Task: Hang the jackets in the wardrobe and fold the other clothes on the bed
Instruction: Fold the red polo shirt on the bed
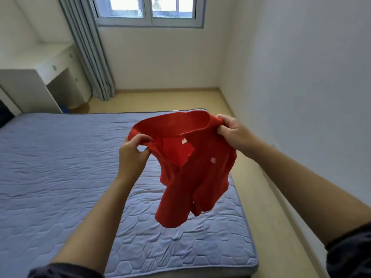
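A red shirt [192, 177] hangs in the air over the right side of the bed [60, 167], held up by both hands at its collar. The left hand [133, 155] has its grip clamped on the left end of the collar, thumb on top and fingers curled under the cloth. The right hand [232, 133] has its grip clamped on the right end, with the fabric bunched in its fingers. The collar is stretched open between the two hands, and the body of the shirt droops below them with a sleeve dangling lowest. A small white tag [183, 141] shows inside the neck.

The bed has a blue quilted cover, with no other clothes lying on the part that shows. Beyond it are a tan floor [160, 101], a white table [50, 65] with drawers at the left, a grey curtain [90, 53] and a window [148, 9]. Dark sleeves [349, 255] cover the upper arms.
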`<action>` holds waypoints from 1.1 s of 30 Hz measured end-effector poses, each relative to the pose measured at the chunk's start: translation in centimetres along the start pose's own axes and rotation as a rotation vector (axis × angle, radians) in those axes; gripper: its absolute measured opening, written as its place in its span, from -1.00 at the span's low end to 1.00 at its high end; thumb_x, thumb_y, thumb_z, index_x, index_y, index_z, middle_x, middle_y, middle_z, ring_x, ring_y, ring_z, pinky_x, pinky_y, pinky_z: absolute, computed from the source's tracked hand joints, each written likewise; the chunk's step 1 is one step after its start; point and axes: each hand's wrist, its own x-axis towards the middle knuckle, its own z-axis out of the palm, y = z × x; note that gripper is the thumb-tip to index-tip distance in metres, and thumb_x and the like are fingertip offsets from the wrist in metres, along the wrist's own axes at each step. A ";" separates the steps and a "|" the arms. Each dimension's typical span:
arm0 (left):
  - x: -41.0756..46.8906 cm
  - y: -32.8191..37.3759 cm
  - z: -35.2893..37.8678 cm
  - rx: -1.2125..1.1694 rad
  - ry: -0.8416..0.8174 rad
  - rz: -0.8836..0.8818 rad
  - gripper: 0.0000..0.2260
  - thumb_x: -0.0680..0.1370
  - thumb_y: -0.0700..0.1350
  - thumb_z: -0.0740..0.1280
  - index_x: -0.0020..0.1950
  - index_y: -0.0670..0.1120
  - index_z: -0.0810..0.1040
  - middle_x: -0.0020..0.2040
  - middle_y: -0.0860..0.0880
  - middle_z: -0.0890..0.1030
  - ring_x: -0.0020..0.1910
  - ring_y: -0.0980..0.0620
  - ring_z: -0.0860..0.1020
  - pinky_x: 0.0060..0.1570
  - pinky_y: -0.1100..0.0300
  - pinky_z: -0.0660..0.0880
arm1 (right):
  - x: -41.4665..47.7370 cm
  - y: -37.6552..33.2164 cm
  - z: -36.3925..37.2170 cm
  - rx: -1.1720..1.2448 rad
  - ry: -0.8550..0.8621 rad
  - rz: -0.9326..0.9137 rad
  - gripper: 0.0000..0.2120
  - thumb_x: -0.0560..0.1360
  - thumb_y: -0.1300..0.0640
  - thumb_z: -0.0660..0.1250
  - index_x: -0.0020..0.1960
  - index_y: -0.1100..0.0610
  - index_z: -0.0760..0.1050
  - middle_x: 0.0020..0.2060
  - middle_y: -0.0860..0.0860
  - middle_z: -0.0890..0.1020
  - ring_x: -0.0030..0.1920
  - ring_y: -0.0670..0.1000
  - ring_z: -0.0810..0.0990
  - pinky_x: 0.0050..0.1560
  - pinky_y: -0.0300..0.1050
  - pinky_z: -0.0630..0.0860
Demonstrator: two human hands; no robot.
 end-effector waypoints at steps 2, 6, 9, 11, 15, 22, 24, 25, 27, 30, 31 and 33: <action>0.6 0.7 0.9 -0.284 0.086 -0.161 -0.63 0.39 -0.25 0.49 0.09 0.03 0.49 0.07 0.10 0.49 -0.01 0.22 0.49 -0.08 0.41 0.42 | -0.2 -1.3 -0.3 0.106 0.011 0.002 -0.72 0.53 0.40 0.06 -0.17 0.11 0.43 -0.33 0.02 0.45 -0.30 -0.02 0.42 -0.27 -0.16 0.39; 1.9 1.5 6.1 -0.864 -0.132 -0.757 -0.43 0.61 -0.14 0.24 0.54 -0.11 0.03 0.10 -0.08 0.59 -0.20 0.25 0.61 -0.35 0.42 0.50 | -0.7 -3.3 -0.5 0.176 -0.014 -0.024 -0.78 0.54 0.41 0.04 -0.07 0.21 0.42 -0.32 0.04 0.44 -0.29 0.00 0.42 -0.24 -0.18 0.41; 1.9 2.3 8.0 -0.783 -0.513 -0.801 -0.68 0.64 -0.17 0.16 0.35 -0.28 0.42 -0.18 -0.12 0.68 -0.31 0.16 0.63 -0.30 0.28 0.55 | -0.9 -3.8 -1.4 0.150 0.010 -0.025 -0.79 0.54 0.41 0.04 -0.02 0.24 0.43 -0.31 0.05 0.44 -0.26 0.03 0.42 -0.21 -0.15 0.41; 1.9 2.2 8.7 -0.739 -0.599 -0.619 -0.86 0.55 -0.12 0.33 0.02 -0.07 0.66 -0.17 -0.01 0.69 -0.25 0.13 0.63 -0.23 0.26 0.54 | -1.1 -3.2 -2.7 0.146 0.052 0.009 -0.77 0.53 0.40 0.04 0.03 0.26 0.44 -0.30 0.05 0.46 -0.26 0.02 0.44 -0.20 -0.14 0.44; 2.7 2.3 7.2 -0.747 -0.539 -0.333 -0.83 0.50 -0.09 0.35 -0.22 -0.17 0.55 -0.27 -0.04 0.56 -0.23 0.10 0.51 -0.18 0.22 0.47 | -2.0 -1.1 -5.1 0.206 0.138 0.081 -0.71 0.54 0.39 0.04 0.03 0.21 0.51 -0.22 0.06 0.55 -0.19 0.02 0.54 -0.11 -0.13 0.53; 0.9 4.6 5.5 -0.567 -0.869 -0.353 -0.39 0.18 0.52 0.30 -0.22 -0.02 0.46 -0.33 0.07 0.47 -0.34 0.19 0.41 -0.29 0.31 0.37 | -2.8 0.5 -5.6 0.320 0.150 0.139 -0.65 0.55 0.36 0.05 0.00 0.06 0.55 -0.26 0.02 0.62 -0.29 -0.06 0.61 -0.23 -0.20 0.60; 1.2 4.8 4.7 -0.524 -0.720 -0.350 -0.59 0.29 0.35 0.42 -0.23 0.00 0.56 -0.35 0.12 0.60 -0.33 0.24 0.54 -0.29 0.38 0.45 | -3.0 1.0 -5.9 0.271 0.137 0.148 -0.71 0.55 0.35 0.06 0.05 0.17 0.53 -0.24 0.06 0.60 -0.27 -0.02 0.60 -0.22 -0.17 0.58; 1.6 4.6 4.1 -0.490 -0.621 -0.318 -0.76 0.36 0.17 0.48 -0.22 0.03 0.59 -0.34 0.15 0.64 -0.32 0.27 0.57 -0.31 0.41 0.47 | -3.1 1.3 -6.0 0.221 0.121 0.155 -0.73 0.55 0.35 0.06 0.08 0.23 0.51 -0.22 0.10 0.58 -0.24 0.02 0.58 -0.18 -0.13 0.57; 2.4 4.1 2.6 -0.335 -0.540 -0.182 -0.88 0.43 -0.15 0.49 -0.19 0.07 0.61 -0.31 0.21 0.65 -0.29 0.30 0.59 -0.28 0.42 0.48 | -3.4 2.1 -5.7 0.113 0.079 0.169 -0.74 0.53 0.34 0.07 0.08 0.26 0.50 -0.19 0.12 0.56 -0.19 0.07 0.54 -0.11 -0.05 0.52; 2.7 3.4 0.2 -0.023 -0.544 -0.004 -0.90 0.44 -0.23 0.47 -0.12 -0.07 0.61 -0.23 0.06 0.63 -0.19 0.06 0.58 -0.18 0.16 0.48 | -3.6 3.0 -4.4 -0.007 0.048 0.192 -0.76 0.52 0.30 0.11 -0.01 0.15 0.53 -0.21 0.09 0.59 -0.19 0.05 0.56 -0.07 0.00 0.51; 2.5 3.2 -0.5 0.050 -0.515 0.032 -0.92 0.44 -0.22 0.46 -0.10 -0.12 0.61 -0.21 0.00 0.60 -0.17 -0.02 0.56 -0.17 0.11 0.44 | -3.6 3.2 -4.0 -0.031 0.042 0.195 -0.78 0.51 0.26 0.13 -0.06 0.10 0.54 -0.22 0.06 0.59 -0.19 0.05 0.57 -0.06 0.00 0.51; 1.7 2.9 -1.9 0.084 -0.487 0.001 -0.91 0.45 -0.22 0.45 -0.08 -0.10 0.61 -0.17 -0.02 0.59 -0.13 -0.04 0.56 -0.12 0.11 0.44 | -3.8 3.6 -3.0 -0.095 0.005 0.182 -0.87 0.44 0.12 0.19 -0.15 0.02 0.52 -0.27 0.00 0.60 -0.20 0.05 0.58 -0.04 0.03 0.52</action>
